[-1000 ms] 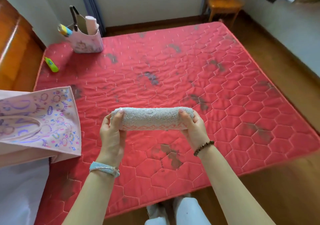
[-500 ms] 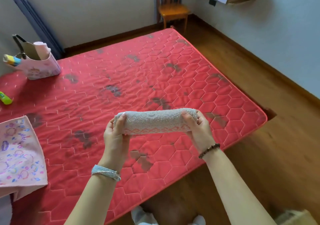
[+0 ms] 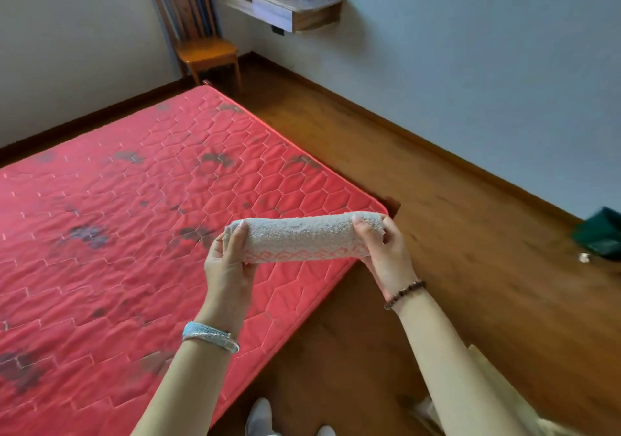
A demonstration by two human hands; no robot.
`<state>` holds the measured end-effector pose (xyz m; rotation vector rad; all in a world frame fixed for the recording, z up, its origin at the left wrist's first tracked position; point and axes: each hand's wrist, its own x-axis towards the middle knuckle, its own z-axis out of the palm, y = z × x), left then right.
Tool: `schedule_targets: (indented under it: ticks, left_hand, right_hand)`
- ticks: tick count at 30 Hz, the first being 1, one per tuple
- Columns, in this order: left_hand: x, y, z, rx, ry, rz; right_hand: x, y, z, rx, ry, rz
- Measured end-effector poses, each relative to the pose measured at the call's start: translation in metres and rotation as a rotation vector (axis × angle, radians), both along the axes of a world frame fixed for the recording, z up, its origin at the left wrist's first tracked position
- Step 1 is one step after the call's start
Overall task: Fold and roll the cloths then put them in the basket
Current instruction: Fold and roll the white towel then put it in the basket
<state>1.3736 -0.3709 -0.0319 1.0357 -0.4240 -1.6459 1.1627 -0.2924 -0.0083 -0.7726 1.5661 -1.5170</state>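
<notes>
Grey terry, rolled: we grip the cloth (image 3: 304, 239) at each end, left hand (image 3: 228, 264) and right hand (image 3: 383, 254) closed round it, above the red bed's (image 3: 117, 233) corner. We see no basket; a dark green object (image 3: 599, 235) is cut off.

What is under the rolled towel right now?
Below the rolled towel, held up by the left hand and right hand, are the red mattress corner and wooden floor; its underside is hidden.

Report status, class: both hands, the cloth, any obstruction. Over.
Left hand and right hand each grip one end of the rolled cloth, held level above the red mattress corner. Basket not in view. Nothing blocking.
</notes>
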Motion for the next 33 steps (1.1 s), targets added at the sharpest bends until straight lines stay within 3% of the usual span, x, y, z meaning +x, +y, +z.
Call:
schedule_targets:
  ticks: [9, 22, 33]
  left_hand:
    - [-0.104, -0.035, 0.008, -0.007, -0.063, -0.144]
    - [-0.241, -0.158, 0.022, -0.065, -0.082, -0.334]
    - [-0.370, -0.199, 0.029, -0.078, -0.132, -0.499]
  right_hand:
    - [-0.085, -0.006, 0.001, 0.022, 0.027, -0.230]
    - [-0.206, -0.092, 0.010, 0.084, 0.028, -0.313]
    - [-0.316, -0.112, 0.010, 0.109, -0.011, -0.470]
